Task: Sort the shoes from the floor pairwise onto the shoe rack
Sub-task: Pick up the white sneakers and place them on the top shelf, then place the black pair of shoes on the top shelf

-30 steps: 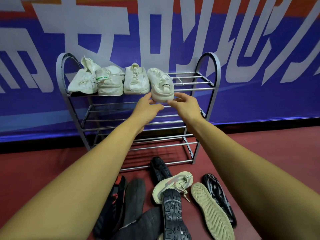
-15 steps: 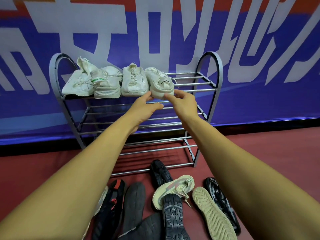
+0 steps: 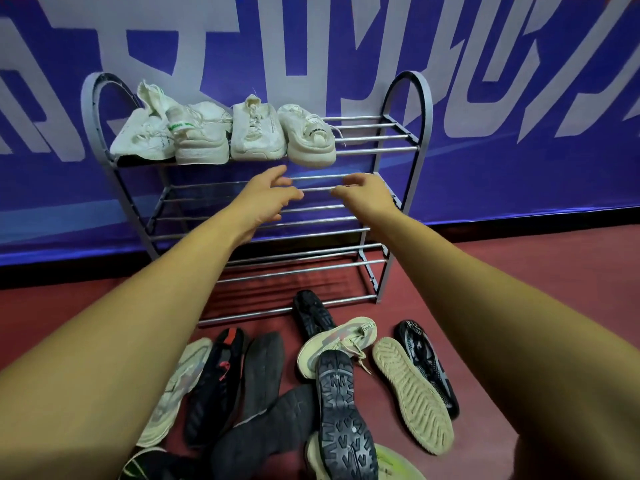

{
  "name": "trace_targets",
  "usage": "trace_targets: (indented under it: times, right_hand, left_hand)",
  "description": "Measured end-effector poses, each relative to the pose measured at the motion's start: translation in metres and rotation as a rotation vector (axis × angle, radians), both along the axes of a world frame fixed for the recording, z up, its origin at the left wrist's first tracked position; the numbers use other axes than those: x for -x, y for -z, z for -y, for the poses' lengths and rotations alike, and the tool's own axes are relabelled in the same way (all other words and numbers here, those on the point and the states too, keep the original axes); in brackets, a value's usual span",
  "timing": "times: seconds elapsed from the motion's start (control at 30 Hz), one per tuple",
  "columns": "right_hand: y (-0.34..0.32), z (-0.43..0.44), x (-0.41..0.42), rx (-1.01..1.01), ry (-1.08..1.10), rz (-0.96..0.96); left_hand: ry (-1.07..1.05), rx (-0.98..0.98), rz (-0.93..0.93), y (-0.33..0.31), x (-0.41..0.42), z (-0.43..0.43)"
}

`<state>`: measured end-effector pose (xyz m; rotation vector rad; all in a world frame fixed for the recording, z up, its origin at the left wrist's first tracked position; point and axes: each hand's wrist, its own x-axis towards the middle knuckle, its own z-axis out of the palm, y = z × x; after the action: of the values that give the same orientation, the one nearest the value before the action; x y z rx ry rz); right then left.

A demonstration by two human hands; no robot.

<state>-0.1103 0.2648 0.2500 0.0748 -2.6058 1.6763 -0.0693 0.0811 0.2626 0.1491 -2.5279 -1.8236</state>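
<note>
The left hand (image 3: 268,199) and right hand (image 3: 367,195) hover empty, fingers loosely spread, before the middle shelf of the shoe rack (image 3: 420,133), just under four white sneakers (image 3: 221,140) on its top shelf. The unsorted shoes lie on the floor (image 3: 519,289) below, nearer the person. The beige knit sneaker (image 3: 337,344), its long axis slanting toward the rack's right foot, sits beneath the right hand, and its likely mate, a pale sneaker (image 3: 183,379), lies beside the left forearm.
</note>
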Motion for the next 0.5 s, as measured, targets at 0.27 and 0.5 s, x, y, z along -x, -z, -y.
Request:
trace_targets:
  times: [0.27,0.5]
  right_hand:
    - [0.025,-0.027,-0.034,-0.136,-0.042,0.108]
    - [0.058,-0.037,-0.069,-0.240,-0.056,0.138]
  left_hand:
    - [0.069,0.149,0.090,0.029,-0.033,-0.016]
    - [0.117,0.224,0.156,0.068,-0.047,-0.037]
